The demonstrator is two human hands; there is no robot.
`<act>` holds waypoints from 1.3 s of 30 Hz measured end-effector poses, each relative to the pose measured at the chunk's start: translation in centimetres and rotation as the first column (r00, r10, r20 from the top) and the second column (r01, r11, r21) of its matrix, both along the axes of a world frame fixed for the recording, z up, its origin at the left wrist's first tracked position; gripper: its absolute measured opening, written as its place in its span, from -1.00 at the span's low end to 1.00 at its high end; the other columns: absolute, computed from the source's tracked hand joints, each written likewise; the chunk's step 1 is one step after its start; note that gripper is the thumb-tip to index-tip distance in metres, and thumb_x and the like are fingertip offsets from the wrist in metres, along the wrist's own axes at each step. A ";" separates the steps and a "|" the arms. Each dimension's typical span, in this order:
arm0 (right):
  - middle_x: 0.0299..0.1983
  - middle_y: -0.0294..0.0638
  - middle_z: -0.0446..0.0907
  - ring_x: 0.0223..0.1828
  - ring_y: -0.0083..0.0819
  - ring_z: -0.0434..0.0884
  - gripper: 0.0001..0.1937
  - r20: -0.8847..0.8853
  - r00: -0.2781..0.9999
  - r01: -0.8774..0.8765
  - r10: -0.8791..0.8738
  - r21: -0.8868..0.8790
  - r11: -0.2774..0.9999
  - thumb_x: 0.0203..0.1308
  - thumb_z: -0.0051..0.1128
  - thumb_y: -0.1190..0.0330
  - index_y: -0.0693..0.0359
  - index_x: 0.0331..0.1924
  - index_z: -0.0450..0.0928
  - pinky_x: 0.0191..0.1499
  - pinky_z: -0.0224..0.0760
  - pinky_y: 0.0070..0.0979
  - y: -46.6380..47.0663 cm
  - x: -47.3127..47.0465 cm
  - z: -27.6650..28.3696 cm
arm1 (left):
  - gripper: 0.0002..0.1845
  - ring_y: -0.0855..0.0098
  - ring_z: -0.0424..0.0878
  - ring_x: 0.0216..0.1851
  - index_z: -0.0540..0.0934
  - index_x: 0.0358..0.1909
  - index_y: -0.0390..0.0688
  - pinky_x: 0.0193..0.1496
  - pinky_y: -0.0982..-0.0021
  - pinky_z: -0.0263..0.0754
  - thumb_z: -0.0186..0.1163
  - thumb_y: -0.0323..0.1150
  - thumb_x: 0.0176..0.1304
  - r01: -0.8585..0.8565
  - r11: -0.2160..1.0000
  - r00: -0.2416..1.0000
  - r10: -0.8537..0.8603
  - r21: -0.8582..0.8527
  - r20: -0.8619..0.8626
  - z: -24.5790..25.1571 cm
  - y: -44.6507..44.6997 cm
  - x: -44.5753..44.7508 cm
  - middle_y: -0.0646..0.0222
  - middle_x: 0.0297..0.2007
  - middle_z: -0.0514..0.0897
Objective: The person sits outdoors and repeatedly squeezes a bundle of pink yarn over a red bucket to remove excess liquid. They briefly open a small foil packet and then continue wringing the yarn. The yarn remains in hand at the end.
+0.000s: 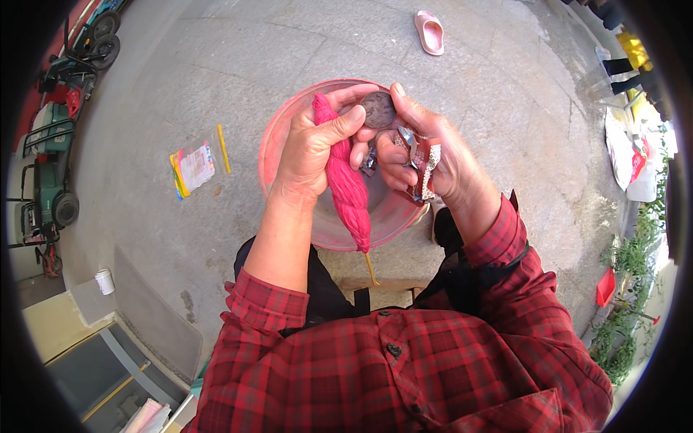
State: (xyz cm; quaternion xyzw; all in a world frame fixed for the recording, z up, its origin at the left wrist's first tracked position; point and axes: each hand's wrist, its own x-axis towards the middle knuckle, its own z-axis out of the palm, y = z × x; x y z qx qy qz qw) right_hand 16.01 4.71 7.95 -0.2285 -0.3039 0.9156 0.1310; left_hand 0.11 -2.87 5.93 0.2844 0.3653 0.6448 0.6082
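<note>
My left hand (308, 154) grips a twisted skein of bright pink yarn (348, 192), which hangs slanting down toward my lap and ends in a thin yellowish tail. The same hand's thumb and fingers also pinch a dark, round, flat disc (379, 110). My right hand (441, 132) has its thumb at the disc's right edge, and its curled fingers hold a crumpled patterned wrapper (426, 165) with a silvery inside. A bit of shiny foil (370, 162) shows between the hands. Beneath them stands a translucent pink plastic basin (269, 140), partly hidden by my arms.
On the paved floor to the left lies a clear zip bag with a printed label (196, 166). A pink slipper (431, 33) lies ahead. Wheeled carts (54, 189) line the left side; a white cup (104, 281) is near the wall. Plants (628, 292) edge the right, people's legs beyond.
</note>
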 end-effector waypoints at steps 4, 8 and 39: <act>-0.76 -0.23 0.40 -0.85 -0.48 0.32 -0.38 0.031 1.000 -0.001 0.000 0.043 0.999 0.44 -0.25 -0.10 0.38 -0.32 0.55 -0.76 0.24 -0.49 0.0 0.1 0.0 | -0.62 0.55 0.47 -0.62 0.53 0.09 -0.31 -0.56 0.55 0.38 0.24 -0.34 0.30 0.037 0.999 0.993 -0.039 0.018 0.109 -0.2 0.0 -0.2 0.29 -0.47 0.60; -0.76 -0.25 0.39 -0.85 -0.48 0.32 -0.36 0.050 0.999 -0.010 0.009 0.036 0.999 0.44 -0.27 -0.10 0.39 -0.34 0.57 -0.75 0.24 -0.49 -0.1 0.1 0.1 | -0.62 0.58 0.45 -0.63 0.52 0.08 -0.31 -0.57 0.56 0.38 0.24 -0.32 0.31 0.044 0.999 0.991 -0.048 0.030 0.125 -0.3 -0.1 -0.2 0.29 -0.49 0.59; -0.67 -0.29 0.38 -0.81 -0.49 0.35 -0.61 0.196 0.971 0.111 -0.139 0.146 0.983 0.44 -0.11 0.10 0.35 -0.18 0.47 -0.71 0.26 -0.54 0.2 0.1 -0.1 | -0.50 0.65 0.48 -0.53 0.50 0.06 -0.33 -0.57 0.61 0.39 0.37 -0.60 0.02 -0.286 0.958 0.899 0.273 0.015 -0.344 0.4 0.0 1.2 0.36 -0.26 0.61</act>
